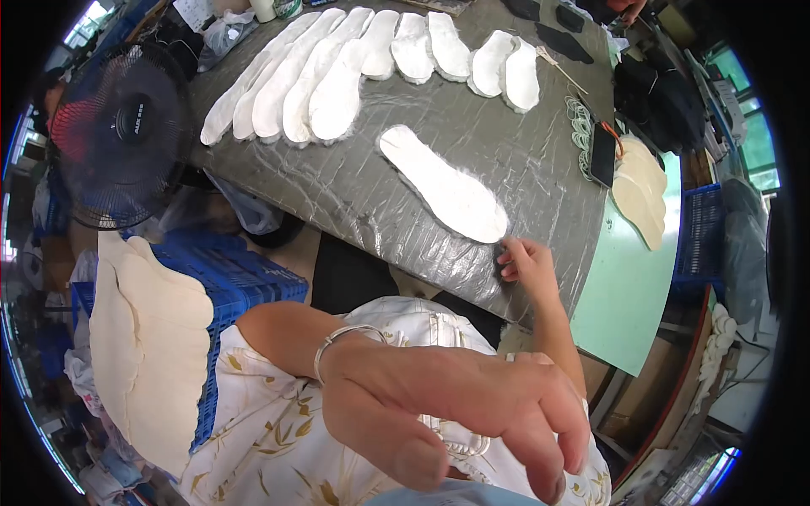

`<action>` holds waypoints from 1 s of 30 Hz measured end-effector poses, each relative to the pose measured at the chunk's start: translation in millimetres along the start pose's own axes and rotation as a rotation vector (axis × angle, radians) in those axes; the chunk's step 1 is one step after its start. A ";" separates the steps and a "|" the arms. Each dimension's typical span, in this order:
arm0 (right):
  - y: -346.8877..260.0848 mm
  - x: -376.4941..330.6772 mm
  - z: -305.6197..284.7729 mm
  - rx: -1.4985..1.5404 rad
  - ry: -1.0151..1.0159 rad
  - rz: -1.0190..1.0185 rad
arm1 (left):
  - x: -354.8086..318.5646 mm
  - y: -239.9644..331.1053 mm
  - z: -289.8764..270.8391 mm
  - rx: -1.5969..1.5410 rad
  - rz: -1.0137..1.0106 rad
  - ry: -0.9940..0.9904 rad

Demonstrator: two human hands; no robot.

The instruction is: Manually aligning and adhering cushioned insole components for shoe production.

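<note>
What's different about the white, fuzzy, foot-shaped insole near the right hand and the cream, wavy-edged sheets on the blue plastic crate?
The white, fuzzy, foot-shaped insole is narrow; the cream, wavy-edged sheets are broad and overlap in layers. The insole lies on the shiny grey table, while the sheets lie on the blue plastic crate. The insole has a furry rim; the sheets' edges look clean. Both are pale and flat.

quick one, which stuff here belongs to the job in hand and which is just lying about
Seems part of the job:
- single white insole-shaped piece, nearest the right grip
- similar white pieces laid out behind it
- grey-covered table under them

Apparently just lying about:
- dark phone
- coiled pale cord
- clear plastic bag
- black fan
</note>
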State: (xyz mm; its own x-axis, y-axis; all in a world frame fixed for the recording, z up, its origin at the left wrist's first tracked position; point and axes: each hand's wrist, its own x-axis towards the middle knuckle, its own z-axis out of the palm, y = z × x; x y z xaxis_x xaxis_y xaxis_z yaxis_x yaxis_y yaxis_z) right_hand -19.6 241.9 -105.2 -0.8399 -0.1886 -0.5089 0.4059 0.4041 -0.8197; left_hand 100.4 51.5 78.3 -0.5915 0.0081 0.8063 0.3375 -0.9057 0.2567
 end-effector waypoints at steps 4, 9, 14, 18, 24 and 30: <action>-12.2 6.3 16.9 0.103 -0.014 0.025 | 3.7 30.1 -21.0 -0.030 -0.256 -0.256; 2.4 15.8 14.7 0.170 -0.071 0.076 | 2.7 6.9 -6.4 -0.044 -0.032 -0.198; 8.9 16.1 2.6 0.234 -0.024 0.032 | 4.3 5.6 5.7 -0.128 0.043 -0.021; 14.1 15.7 -20.2 0.075 -0.039 0.012 | -5.5 4.0 4.5 -0.105 0.009 -0.072; 14.5 26.4 -83.7 -0.397 -0.253 -0.084 | -4.8 24.0 -10.8 -0.176 -0.151 -0.113; -2.4 51.5 -79.5 -0.460 -0.368 -0.206 | -21.4 52.3 -57.9 0.423 -0.468 0.266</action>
State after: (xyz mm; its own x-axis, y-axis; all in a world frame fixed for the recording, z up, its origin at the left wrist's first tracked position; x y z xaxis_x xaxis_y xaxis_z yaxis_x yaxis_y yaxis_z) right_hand -92.5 302.4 -108.6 -0.6722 -0.5667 -0.4764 -0.0170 0.6551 -0.7553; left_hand 88.3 -20.5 43.6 -0.8865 0.2049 0.4149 0.2275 -0.5878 0.7763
